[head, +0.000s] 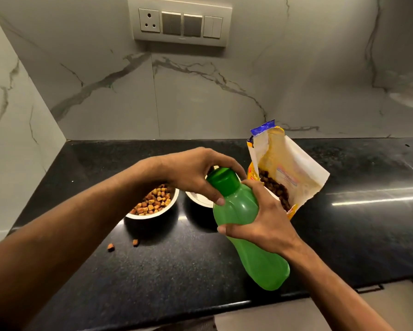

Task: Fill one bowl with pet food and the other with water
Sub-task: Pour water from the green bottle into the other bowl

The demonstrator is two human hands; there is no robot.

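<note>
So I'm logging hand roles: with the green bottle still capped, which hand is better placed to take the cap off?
Left. The left hand is already curled over the green cap, while the right hand grips the body of the bottle, steadying it tilted above the counter.

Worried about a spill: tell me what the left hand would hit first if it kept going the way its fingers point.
Probably the open pet food bag, just beyond the left hand over the bottle cap; depth is unclear.
</note>
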